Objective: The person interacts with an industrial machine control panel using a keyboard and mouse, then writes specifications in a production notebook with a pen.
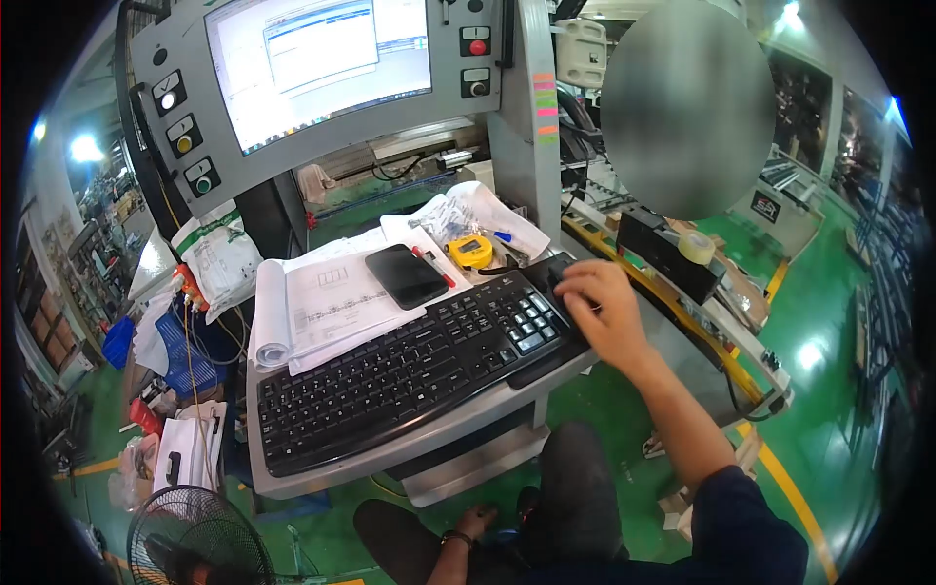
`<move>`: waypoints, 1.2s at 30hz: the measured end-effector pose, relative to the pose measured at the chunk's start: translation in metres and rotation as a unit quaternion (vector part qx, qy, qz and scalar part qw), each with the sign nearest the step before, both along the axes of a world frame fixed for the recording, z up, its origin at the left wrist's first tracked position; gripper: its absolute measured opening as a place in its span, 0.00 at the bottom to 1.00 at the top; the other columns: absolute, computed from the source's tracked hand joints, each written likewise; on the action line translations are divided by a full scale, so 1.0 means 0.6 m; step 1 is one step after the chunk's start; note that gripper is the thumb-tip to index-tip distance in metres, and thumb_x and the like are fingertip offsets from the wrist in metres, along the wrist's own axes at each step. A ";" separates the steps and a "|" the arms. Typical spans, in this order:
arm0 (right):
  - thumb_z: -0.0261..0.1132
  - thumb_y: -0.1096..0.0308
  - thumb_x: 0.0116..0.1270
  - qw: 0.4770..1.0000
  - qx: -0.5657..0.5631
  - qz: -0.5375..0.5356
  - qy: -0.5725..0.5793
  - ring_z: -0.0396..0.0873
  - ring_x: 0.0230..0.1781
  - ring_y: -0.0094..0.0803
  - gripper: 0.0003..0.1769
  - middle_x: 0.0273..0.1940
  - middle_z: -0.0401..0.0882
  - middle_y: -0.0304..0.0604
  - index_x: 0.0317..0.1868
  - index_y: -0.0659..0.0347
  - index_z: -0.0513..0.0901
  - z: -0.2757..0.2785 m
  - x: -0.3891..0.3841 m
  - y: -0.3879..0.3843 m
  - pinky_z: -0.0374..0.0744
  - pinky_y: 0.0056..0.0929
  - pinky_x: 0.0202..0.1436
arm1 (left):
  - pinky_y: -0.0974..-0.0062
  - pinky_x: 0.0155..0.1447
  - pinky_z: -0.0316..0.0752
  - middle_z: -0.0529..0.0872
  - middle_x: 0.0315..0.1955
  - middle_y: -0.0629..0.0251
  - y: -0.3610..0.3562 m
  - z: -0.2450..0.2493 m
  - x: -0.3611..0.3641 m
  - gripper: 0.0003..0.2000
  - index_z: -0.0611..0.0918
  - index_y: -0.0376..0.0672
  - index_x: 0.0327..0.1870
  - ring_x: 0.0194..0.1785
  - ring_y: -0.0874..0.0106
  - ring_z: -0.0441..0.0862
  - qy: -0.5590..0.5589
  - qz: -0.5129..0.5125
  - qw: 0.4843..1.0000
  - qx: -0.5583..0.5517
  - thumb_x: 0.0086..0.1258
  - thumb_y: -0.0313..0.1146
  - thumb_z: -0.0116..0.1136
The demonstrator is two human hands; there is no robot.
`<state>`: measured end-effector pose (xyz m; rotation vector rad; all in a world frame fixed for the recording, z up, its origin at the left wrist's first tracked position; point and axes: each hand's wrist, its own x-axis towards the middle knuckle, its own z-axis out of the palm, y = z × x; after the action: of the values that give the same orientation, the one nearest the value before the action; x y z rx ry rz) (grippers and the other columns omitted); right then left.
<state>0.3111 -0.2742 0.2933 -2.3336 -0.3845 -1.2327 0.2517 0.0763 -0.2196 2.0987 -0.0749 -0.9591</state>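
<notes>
A black keyboard (419, 366) lies along the front of a grey shelf under a lit monitor (317, 63). At its right end my right hand (602, 304) rests with bent fingers over a dark object, mostly hidden, that looks like a mouse (559, 268). Low in the view, my left hand (476, 524) hangs between my knees, a band at its wrist; its fingers are too small and dark to read. Behind the keyboard are printed drawings (327, 292), a black phone (407, 276), a red pen (434, 265) and a yellow tape measure (470, 252).
Buttons (477, 46) flank the monitor. A white bag (216, 255) hangs at the left, with cables below. A black fan (195, 546) stands at the lower left. To the right are a tape roll (695, 247) on a black box and a yellow-edged rail. A blurred patch covers the upper right.
</notes>
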 end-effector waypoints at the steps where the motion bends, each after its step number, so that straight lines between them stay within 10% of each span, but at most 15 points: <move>1: 0.71 0.72 0.70 1.000 -0.012 0.022 0.003 0.81 0.58 0.47 0.08 0.57 0.86 0.46 0.48 0.59 0.91 -0.001 -0.011 0.012 0.76 0.44 0.65 | 0.59 0.63 0.83 0.94 0.55 0.52 -0.001 0.010 -0.001 0.37 0.83 0.39 0.72 0.53 0.59 0.93 0.008 -0.005 1.000 0.015 0.75 0.62 0.68; 36: 0.67 0.69 0.76 0.991 -0.103 0.023 0.077 0.77 0.69 0.46 0.08 0.63 0.84 0.44 0.48 0.54 0.92 0.033 0.007 0.077 0.67 0.49 0.74 | 0.58 0.74 0.77 0.90 0.64 0.47 -0.004 0.030 -0.004 0.41 0.79 0.38 0.77 0.69 0.52 0.86 0.060 -0.015 0.998 0.025 0.76 0.66 0.64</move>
<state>0.3153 -0.2282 0.3130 -2.5586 -0.5324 -1.0250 0.2496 0.0742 -0.2015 2.0867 -0.0206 -1.1125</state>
